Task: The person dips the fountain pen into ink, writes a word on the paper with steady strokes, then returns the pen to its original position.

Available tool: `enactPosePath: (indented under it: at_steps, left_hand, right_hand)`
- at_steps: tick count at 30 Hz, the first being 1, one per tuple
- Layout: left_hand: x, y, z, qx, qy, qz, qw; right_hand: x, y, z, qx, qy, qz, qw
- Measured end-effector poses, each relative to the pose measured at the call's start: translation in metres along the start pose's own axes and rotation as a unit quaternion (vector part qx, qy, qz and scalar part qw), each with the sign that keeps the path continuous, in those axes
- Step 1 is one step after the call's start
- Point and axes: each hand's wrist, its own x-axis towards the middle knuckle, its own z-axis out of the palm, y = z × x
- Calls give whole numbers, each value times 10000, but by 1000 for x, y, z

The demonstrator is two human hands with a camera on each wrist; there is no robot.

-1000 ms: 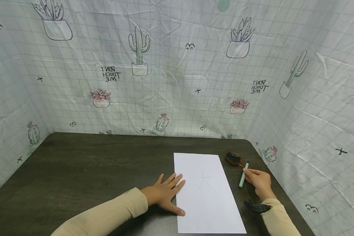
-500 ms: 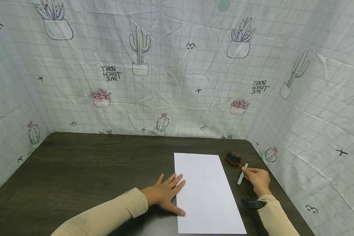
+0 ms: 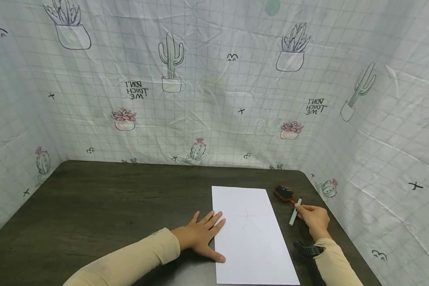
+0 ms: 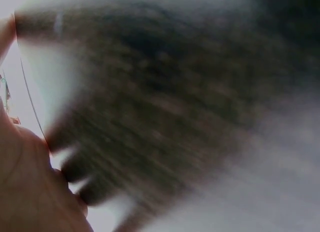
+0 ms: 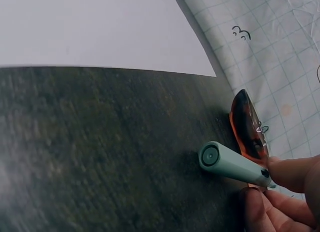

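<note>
My left hand (image 3: 201,235) lies spread with straight fingers along the left edge of a white sheet of paper (image 3: 255,258), fingertips and thumb on the paper. Thin lines (image 3: 248,216) on the sheet form a figure like 大. Right of the sheet, my right hand (image 3: 314,219) pinches a pale green pen (image 3: 294,216) near its dark-tipped far end. In the right wrist view, the pen (image 5: 232,163) points its blunt end at the camera, and the thumb (image 5: 292,174) is beside its other end. The left wrist view is mostly blurred, with the palm (image 4: 35,187) at left.
A small object with a dark oval head and orange-brown frame (image 3: 283,193) lies beyond the right hand, its thin handle reaching the fingertips. The dark wooden table (image 3: 121,198) meets patterned fabric walls (image 3: 214,119) at the back and sides.
My right hand shifted slightly left with the pen, then slightly back right. The left hand stays in place on the paper, and the whole head view has shifted a little.
</note>
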Motion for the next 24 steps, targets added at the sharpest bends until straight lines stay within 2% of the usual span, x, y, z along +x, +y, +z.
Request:
enactPosePath:
  at_steps: [6, 12, 16, 19, 21, 24]
  left_hand:
    - [11, -9, 13, -20, 79, 174, 9998]
    - [10, -8, 13, 5, 120, 190, 9997]
    - [7, -9, 8, -156, 152, 199, 9996]
    - [7, -14, 5, -368, 251, 222, 9988]
    - [5, -21, -1, -471, 373, 217, 9980]
    - [-3, -35, -18, -495, 637, 89, 9967]
  right_hand:
    - [-4, 1, -3, 23, 62, 41, 10000]
    - [-6, 0, -5, -22, 48, -34, 10000]
    - [-5, -2, -10, -41, 19, -220, 9997]
    - [-5, -9, -16, -182, -46, -608, 9980]
    - [-4, -16, -23, -387, -145, -1042, 9937]
    - [-4, -31, -35, -765, -279, -1907, 9783]
